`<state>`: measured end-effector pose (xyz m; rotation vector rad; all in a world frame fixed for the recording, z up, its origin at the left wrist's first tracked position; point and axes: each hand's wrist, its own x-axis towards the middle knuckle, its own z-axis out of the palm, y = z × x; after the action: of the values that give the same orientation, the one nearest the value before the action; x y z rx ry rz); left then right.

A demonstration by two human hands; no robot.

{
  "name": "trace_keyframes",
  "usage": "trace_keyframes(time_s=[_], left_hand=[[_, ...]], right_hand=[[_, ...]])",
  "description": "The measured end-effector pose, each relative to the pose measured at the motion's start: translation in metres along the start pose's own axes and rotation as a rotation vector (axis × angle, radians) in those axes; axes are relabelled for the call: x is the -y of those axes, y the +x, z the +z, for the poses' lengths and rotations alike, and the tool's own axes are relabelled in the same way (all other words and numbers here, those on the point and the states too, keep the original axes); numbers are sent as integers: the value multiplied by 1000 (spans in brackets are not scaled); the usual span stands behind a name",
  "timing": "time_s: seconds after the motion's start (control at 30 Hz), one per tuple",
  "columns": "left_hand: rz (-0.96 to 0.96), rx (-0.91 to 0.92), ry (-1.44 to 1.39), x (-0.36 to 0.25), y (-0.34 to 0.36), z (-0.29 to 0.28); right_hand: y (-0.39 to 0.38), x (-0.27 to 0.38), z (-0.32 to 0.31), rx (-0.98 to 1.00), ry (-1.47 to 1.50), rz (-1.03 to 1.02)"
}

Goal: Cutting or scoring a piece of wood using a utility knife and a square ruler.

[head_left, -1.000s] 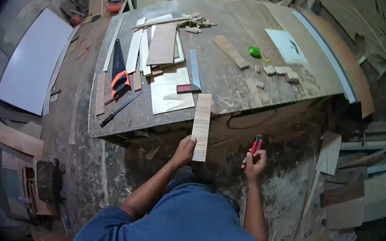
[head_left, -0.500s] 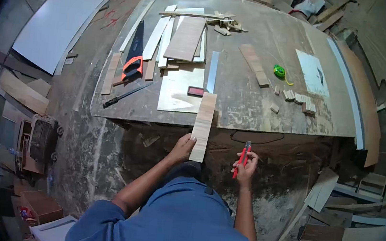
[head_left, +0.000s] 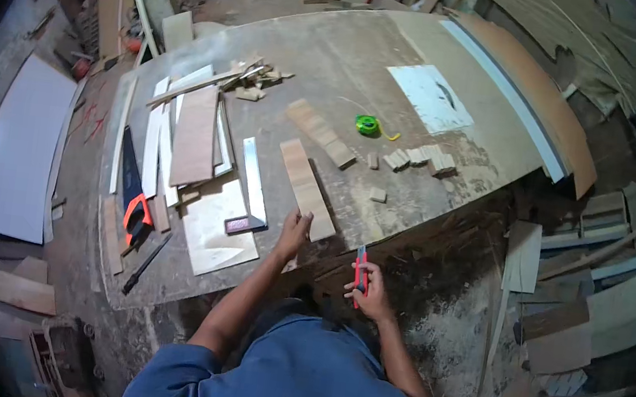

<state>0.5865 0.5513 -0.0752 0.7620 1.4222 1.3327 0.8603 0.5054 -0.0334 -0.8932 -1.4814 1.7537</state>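
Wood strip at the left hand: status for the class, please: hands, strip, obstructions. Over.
Left grip on wood strip, near end. Right grip around red cutter. Strip over bench, contact unclear. Try square left, clear of strip.

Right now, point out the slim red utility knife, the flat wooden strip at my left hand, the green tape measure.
Slim red utility knife (head_left: pixel 361 266), head view: upper red body.
Flat wooden strip (head_left: pixel 306 187), head view: middle of broad face.
Green tape measure (head_left: pixel 366 125), head view: its case.
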Motion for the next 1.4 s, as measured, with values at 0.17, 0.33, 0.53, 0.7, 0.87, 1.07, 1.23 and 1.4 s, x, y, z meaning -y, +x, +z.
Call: trace_keyframes(time_s=[0.17, 0.33, 0.53, 0.7, 0.87, 1.07, 1.23, 1.4], left_hand=[[18, -60, -125, -50, 112, 52], [-193, -143, -290, -43, 191, 68], [-172, -363, 153, 32, 149, 41], [-250, -356, -398, 7, 25, 59], [-110, -522, -461, 47, -80, 5], [-130, -997, -437, 27, -194, -18], [-131, -1200, -460, 46, -247, -28], [-105, -1280, -449, 50, -259, -68]], right_hand=[[-11, 6, -31, -125, 49, 110], [-9, -9, -83, -92, -8, 73], [37, 48, -104, 160, 146, 112], [77, 2, -143, 343, 39, 318], [125, 12, -102, 796, -26, 312], [155, 31, -22, 978, -43, 261], [149, 41, 46, 1018, -68, 105], [134, 17, 74, 979, -74, -110]])
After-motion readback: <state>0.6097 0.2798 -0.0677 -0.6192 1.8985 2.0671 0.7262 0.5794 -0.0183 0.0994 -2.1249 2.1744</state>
